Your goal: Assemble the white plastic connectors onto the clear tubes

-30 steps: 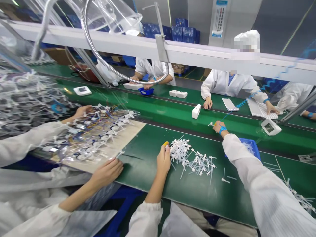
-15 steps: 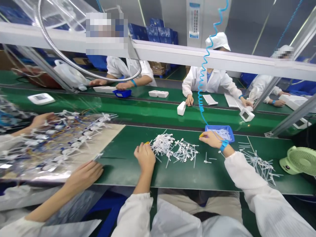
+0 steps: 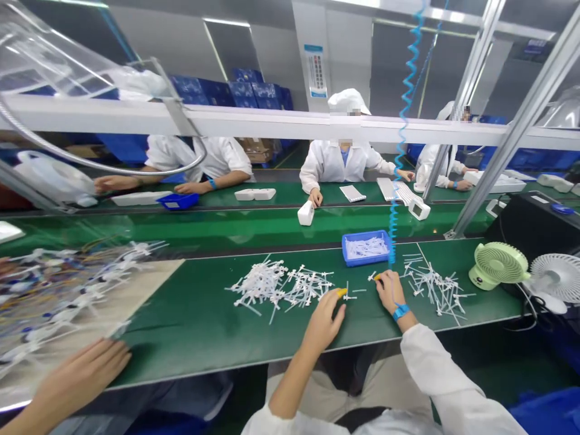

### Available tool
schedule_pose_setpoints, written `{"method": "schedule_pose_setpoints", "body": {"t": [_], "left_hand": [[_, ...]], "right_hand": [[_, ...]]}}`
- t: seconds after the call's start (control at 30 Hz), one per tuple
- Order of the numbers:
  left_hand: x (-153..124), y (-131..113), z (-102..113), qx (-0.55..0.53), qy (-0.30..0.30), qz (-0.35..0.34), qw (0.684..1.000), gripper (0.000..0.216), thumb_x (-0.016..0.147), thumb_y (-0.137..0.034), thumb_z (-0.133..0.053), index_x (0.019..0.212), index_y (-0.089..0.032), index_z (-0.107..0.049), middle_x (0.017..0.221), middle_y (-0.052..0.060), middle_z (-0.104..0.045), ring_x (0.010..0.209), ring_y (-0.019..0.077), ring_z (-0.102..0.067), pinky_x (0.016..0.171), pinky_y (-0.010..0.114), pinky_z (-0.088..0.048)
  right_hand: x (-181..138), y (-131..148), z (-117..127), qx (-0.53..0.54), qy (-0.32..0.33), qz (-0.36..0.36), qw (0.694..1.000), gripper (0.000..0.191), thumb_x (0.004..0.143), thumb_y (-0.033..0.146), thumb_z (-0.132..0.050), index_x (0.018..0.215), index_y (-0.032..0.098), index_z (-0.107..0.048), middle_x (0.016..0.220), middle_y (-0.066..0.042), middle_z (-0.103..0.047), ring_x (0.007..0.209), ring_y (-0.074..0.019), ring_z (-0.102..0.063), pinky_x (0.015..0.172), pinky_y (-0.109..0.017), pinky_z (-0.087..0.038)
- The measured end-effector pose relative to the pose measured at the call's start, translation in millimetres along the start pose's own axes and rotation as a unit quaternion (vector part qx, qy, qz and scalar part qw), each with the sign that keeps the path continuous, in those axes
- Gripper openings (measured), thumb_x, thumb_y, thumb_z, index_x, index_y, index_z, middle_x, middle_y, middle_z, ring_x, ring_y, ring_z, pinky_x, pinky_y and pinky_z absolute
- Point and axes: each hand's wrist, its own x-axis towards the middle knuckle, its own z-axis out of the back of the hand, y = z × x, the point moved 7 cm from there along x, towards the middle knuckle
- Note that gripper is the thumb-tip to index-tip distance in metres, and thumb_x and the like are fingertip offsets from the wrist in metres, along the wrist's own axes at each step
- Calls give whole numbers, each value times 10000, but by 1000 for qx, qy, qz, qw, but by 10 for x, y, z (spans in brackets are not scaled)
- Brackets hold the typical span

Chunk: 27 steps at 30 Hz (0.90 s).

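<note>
My left hand (image 3: 322,320) is low over the bench, thumb apart from the forefinger, which wears a yellow finger cover. Its fingertip is at a few loose white plastic strips (image 3: 356,291). At its left lie two heaps of white strips with small heads (image 3: 260,281), much like cable ties. My right hand (image 3: 390,291), with a blue wrist strap (image 3: 400,311), is closed in a pinch. A small white headed piece (image 3: 372,277) shows at its yellow-covered fingertip. Beyond the hands stands a blue tray (image 3: 347,257) of white strips.
More strips (image 3: 437,287) lie at the right, before a green fan (image 3: 498,264) and a white fan (image 3: 555,275). A co-worker's hand (image 3: 86,368) rests beside wired parts (image 3: 77,296) at left. A coiled blue hose (image 3: 393,232) hangs near the tray. Other people work across the green belt (image 3: 226,223).
My left hand has moved right, from the large heap to the loose strips. My right hand has come back from the tray toward me. The camera view has turned right.
</note>
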Motion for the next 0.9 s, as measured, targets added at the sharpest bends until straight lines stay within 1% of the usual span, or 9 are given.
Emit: {"method": "schedule_pose_setpoints", "body": {"t": [0.1,0.23,0.3,0.4,0.53,0.63,0.77,0.83,0.9], "left_hand": [[-10,-44,-268,12,35,-24,999,326,1090,-274,-506,1388,-243,-635,1449,126,-662,1360,285,-639,1168,501,-544],[-62,104,-251,17,39,-11,999,274,1110,-319,-515,1344,-245,-637,1395,120,-681,1303,286,-662,1141,503,-556],[-61,100,-219,25,40,-15,999,277,1114,-335,-520,1351,-245,-632,1363,115,-697,1286,294,-660,1140,515,-546],[11,-14,-262,37,70,-46,996,286,1114,-329,-523,1363,-247,-635,1339,105,-710,1283,299,-643,1148,520,-521],[244,-147,-462,57,141,-94,984,308,1107,-323,-538,1384,-236,-642,1340,108,-713,1260,298,-639,1085,487,-529],[439,-226,-634,63,203,-139,967,249,1106,-336,-547,1276,-233,-697,1246,104,-737,1144,288,-662,994,457,-530],[606,-362,-734,44,256,-192,946,210,1094,-272,-520,1148,-223,-717,1140,102,-722,1009,268,-641,877,410,-504],[633,-427,-743,25,267,-218,938,202,1074,-268,-544,1183,-220,-707,1154,108,-702,995,266,-626,859,404,-490],[616,-465,-756,13,273,-245,930,188,1066,-295,-595,1208,-225,-694,1168,102,-695,990,260,-620,849,396,-472]], "right_hand": [[-69,33,-42,3,-8,36,999,174,998,121,-618,999,190,-777,1073,-113,-708,1072,-275,-600,996,-397,-479],[-139,54,-77,6,3,53,999,111,992,142,-677,985,214,-761,1038,-70,-703,1030,-247,-603,953,-353,-475],[-217,77,-93,9,3,40,999,115,992,126,-670,978,208,-749,1010,-64,-692,996,-239,-607,925,-340,-474],[-425,134,-99,15,-3,4,1000,136,997,105,-640,968,203,-730,983,-62,-680,971,-238,-616,873,-324,-470],[-705,198,-20,30,-3,-41,999,103,1009,145,-659,964,213,-722,941,-47,-699,924,-227,-654,815,-299,-468],[-761,198,164,44,-2,-64,997,122,1047,206,-642,963,220,-730,899,-34,-712,843,-204,-679,762,-281,-473],[-540,160,551,111,-16,-78,991,173,1079,247,-588,1014,228,-748,909,-32,-725,818,-195,-691,752,-280,-491],[-280,164,730,132,-26,-72,988,186,1090,276,-573,1051,228,-748,934,-39,-732,843,-201,-696,767,-287,-501],[76,216,822,110,-16,-50,993,197,1103,292,-564,1096,220,-747,984,-55,-745,891,-210,-702,814,-295,-518]]}}
